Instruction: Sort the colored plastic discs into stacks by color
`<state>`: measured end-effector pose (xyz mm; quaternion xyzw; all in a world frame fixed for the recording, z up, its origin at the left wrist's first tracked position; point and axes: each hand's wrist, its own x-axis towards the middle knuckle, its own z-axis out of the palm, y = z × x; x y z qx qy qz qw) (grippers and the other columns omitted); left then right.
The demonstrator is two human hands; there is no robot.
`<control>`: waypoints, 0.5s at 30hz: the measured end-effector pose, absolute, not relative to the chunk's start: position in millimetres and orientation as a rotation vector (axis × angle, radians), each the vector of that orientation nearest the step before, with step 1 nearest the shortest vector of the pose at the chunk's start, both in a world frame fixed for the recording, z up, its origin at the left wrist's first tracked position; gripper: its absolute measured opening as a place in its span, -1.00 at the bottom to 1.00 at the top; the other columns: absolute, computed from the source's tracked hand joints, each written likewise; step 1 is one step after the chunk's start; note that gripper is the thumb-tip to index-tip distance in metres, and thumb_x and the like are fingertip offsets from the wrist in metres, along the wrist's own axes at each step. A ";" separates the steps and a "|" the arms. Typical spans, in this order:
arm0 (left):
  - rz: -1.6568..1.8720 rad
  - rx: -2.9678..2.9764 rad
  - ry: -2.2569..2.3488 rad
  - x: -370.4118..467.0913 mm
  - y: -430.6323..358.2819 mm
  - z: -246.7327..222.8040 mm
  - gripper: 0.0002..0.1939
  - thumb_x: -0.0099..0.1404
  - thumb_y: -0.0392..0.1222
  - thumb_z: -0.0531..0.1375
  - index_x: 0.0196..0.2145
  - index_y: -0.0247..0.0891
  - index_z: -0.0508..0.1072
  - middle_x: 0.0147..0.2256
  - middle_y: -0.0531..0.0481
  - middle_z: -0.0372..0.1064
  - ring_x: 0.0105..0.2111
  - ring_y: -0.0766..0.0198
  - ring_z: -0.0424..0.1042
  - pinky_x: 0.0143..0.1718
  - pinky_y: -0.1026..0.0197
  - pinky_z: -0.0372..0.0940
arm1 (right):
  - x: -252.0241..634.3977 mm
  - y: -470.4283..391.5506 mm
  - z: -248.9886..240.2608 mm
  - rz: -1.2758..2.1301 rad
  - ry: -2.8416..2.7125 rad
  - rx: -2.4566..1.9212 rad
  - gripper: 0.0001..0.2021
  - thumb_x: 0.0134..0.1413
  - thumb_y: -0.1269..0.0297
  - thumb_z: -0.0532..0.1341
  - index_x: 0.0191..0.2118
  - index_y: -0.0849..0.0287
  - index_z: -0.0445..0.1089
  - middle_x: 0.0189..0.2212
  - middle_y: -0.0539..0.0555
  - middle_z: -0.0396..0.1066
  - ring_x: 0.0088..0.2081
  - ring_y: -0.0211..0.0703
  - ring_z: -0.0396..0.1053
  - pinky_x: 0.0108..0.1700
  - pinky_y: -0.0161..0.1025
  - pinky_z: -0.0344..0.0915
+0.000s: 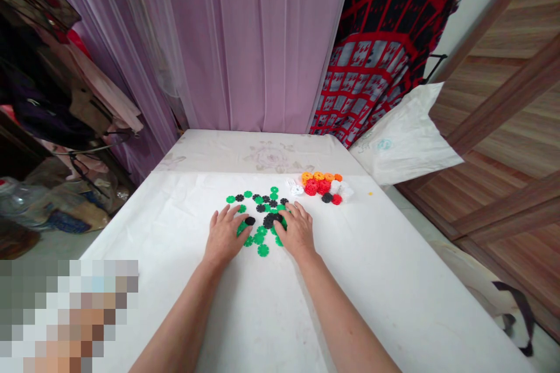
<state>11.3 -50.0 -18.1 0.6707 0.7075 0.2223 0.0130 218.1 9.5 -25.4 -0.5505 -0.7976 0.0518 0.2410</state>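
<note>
Green notched plastic discs (259,237) and black ones (261,208), the interlocking snowflake kind, lie loosely spread on a white-covered table (262,315). At the left of the spread, my left hand (224,234) has a black disc (249,221) between thumb and index finger, its other fingers stretched forward. Opposite it, my right hand (298,232) closes thumb and index finger on black discs (271,220) near the middle. How many it grips is hidden. Green discs lie partly beneath both hands.
Right of the spread stand stacks of orange discs (318,176), red discs (311,187) and white discs (296,187). A tiny yellow piece (370,193) lies farther right. A white bag (406,140) hangs over the table's right edge; a lilac curtain (262,41) borders the back.
</note>
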 end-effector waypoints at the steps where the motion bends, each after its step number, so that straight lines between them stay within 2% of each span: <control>1: 0.697 2.087 2.206 11.7 -50.2 -17.7 -0.70 0.31 -0.04 0.19 -0.04 -0.03 0.57 0.20 -0.10 0.39 0.29 -0.13 0.21 0.31 -0.34 0.01 | 217.7 10.0 -27.3 0.154 -2.166 -1.503 -0.76 0.18 0.21 0.23 -0.07 0.11 0.52 0.17 0.17 0.41 0.29 0.11 0.13 0.22 0.04 0.07; 8: 0.695 2.050 2.191 11.7 -50.2 -16.3 -0.75 0.29 -0.06 0.21 -0.09 -0.02 0.57 0.17 -0.06 0.42 0.28 -0.08 0.23 0.30 -0.30 0.04 | 226.8 21.6 -41.9 0.137 -1.898 -1.454 -0.79 0.13 0.23 0.23 -0.12 0.13 0.48 0.06 0.17 0.49 0.23 0.07 0.24 0.22 0.00 0.13; 15: 0.700 2.018 2.193 9.5 -49.6 -16.1 -0.73 0.29 -0.06 0.20 -0.07 -0.04 0.57 0.20 -0.06 0.40 0.29 -0.09 0.22 0.30 -0.30 0.05 | 263.5 34.1 -38.0 0.060 -1.679 -1.810 -0.77 0.15 0.22 0.22 -0.11 0.12 0.53 0.10 0.18 0.46 0.23 0.17 0.22 0.17 0.08 0.18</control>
